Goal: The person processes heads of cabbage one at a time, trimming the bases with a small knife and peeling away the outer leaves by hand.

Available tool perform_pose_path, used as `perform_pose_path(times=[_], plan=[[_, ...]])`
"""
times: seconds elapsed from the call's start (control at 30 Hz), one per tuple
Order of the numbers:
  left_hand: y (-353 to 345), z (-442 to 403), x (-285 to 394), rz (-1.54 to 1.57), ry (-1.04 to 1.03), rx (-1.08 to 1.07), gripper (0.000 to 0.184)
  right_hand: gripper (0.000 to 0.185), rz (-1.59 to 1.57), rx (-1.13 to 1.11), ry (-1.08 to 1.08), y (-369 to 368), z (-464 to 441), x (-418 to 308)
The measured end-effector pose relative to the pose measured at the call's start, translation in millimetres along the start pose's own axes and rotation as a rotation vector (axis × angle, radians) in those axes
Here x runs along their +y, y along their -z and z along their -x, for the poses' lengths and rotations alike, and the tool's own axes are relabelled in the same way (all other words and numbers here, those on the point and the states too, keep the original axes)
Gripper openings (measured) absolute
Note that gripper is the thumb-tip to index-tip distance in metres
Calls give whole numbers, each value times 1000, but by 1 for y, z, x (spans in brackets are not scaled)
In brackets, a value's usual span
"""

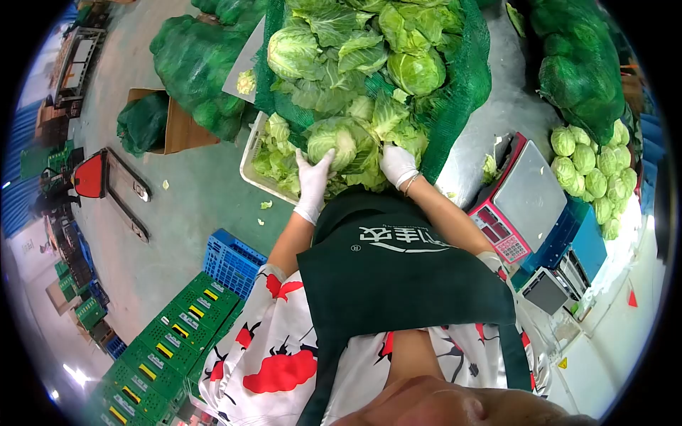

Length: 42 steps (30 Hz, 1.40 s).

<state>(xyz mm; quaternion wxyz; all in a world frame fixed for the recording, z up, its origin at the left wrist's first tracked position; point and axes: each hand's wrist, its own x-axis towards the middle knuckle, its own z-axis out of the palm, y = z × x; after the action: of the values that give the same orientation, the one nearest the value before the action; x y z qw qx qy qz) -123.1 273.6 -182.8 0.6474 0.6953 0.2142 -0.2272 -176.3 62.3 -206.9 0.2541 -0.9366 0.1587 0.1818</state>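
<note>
A cabbage (334, 144) with a pale cut base lies in front of me, loose outer leaves spread around it. My left hand (314, 179), in a white glove, grips its near left side, with the thumb and fingers apart against the head. On the other side, my gloved right hand (398, 165) has its fingers curled on a cabbage leaf (368, 160); the fingertips are partly hidden. Below the cabbage, a white crate (250, 170) holds torn leaves. Beyond my hands, a green mesh sack (465, 78) lies open around more cabbages (416, 73).
At right are a weighing scale (529, 195) and stacked cabbages (595, 170). Full mesh sacks (579, 78) stand behind them. At left are a cardboard box (186, 126), a red pallet jack (90, 175), a blue crate (231, 263) and green crates (167, 341).
</note>
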Motion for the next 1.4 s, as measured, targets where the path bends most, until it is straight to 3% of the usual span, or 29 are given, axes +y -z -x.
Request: perform_pose_path(times=[0.1, 0.17, 0.27, 0.37, 0.5, 0.63, 0.77, 0.9, 0.93, 1.03, 1.07, 1.17, 1.33, 1.4], plan=[[-18, -10, -21, -250, -215, 114, 123, 24, 3, -29, -12, -1, -3, 1], [-15, -15, -18, -277, -258, 123, 111, 25, -12, -18, -11, -2, -5, 3], [13, -22, 0, 89, -13, -129, 81, 27, -36, -40, -34, 4, -4, 3], [56, -29, 0, 365, 111, -398, 68, 29, -65, -53, -59, 11, -12, 0], [78, -1, 36, 651, 170, -651, 81, 32, -100, -88, -80, 13, -9, 4], [80, 13, 49, 535, 31, -571, 82, 28, -142, -33, -6, 30, 1, -5], [59, 23, 61, 428, -23, -569, 76, 21, -462, 119, 136, 55, 34, -19], [29, 19, 54, 471, 20, -653, 68, 33, -637, 6, -61, 86, 47, -25], [21, 18, 52, 454, 19, -689, 68, 43, -441, 64, 79, 84, 47, -16], [4, 13, 50, 413, 56, -755, 63, 45, -97, -61, 96, 104, 63, -10], [0, 13, 53, 398, 48, -780, 62, 41, -54, 12, 86, 113, 70, -10], [-5, 7, 58, 377, 58, -807, 56, 38, -57, 125, 58, 131, 82, -4], [-17, 2, 78, 157, -9, -688, 57, 39, -547, 263, 65, 120, 84, -1], [-23, 9, 80, 137, -17, -656, 58, 43, -416, 279, 136, 129, 91, -26]])
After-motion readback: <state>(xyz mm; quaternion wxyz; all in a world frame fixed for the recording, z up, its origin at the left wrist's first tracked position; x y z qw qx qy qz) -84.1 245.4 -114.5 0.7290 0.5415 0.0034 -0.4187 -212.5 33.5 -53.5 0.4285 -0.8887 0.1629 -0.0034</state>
